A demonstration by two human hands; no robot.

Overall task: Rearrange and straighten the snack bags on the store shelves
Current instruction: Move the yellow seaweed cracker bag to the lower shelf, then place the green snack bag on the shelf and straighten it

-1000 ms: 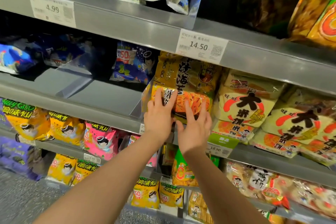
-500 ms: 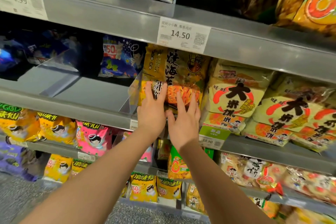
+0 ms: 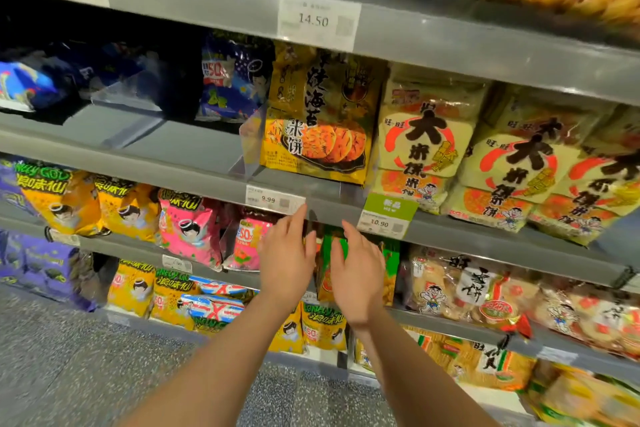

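Fingers (image 3: 298, 218) of the left hand (image 3: 285, 260) are spread and released, grasping nothing, their tips just below the 9.99 price tag (image 3: 273, 199) on the shelf edge (image 3: 194, 170). The right hand (image 3: 358, 279) is likewise released, fingers loosely extended, just beside the left and apart from any bag. Above both hands, the yellow rice cracker bag (image 3: 318, 121) stands upright on the middle shelf, leaning slightly back, its lower edge near the shelf front. A clear plastic divider (image 3: 251, 139) stands at its left side. To its right, touching it, pale yellow rice cracker bags (image 3: 426, 139) with large black characters lie stacked and tilted. To its left, further back, sits a blue snack bag (image 3: 232, 83), with bare shelf in front. A green 10.90 tag (image 3: 386, 215) hangs on the shelf edge right of the hands. Below, orange and pink snack bags (image 3: 187, 225) fill the lower shelves.
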